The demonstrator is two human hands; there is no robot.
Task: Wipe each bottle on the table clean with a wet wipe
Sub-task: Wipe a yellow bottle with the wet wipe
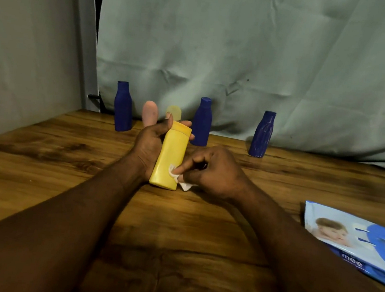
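My left hand [148, 145] grips a yellow bottle [170, 155] tilted over the middle of the wooden table [40, 164]. My right hand [210, 169] pinches a small white wet wipe [178, 179] and presses it against the bottle's lower right side. Three dark blue bottles stand at the back: one on the left [122, 106], one in the middle [202, 121], one on the right [262, 134]. A pink bottle [149, 112] and a pale yellow bottle [174, 112] stand behind my left hand, partly hidden.
A blue and white pack of wet wipes [355, 241] lies flat at the table's right edge. A grey-green cloth [245, 55] hangs behind the bottles, and a pale wall [29, 55] borders the table on the left.
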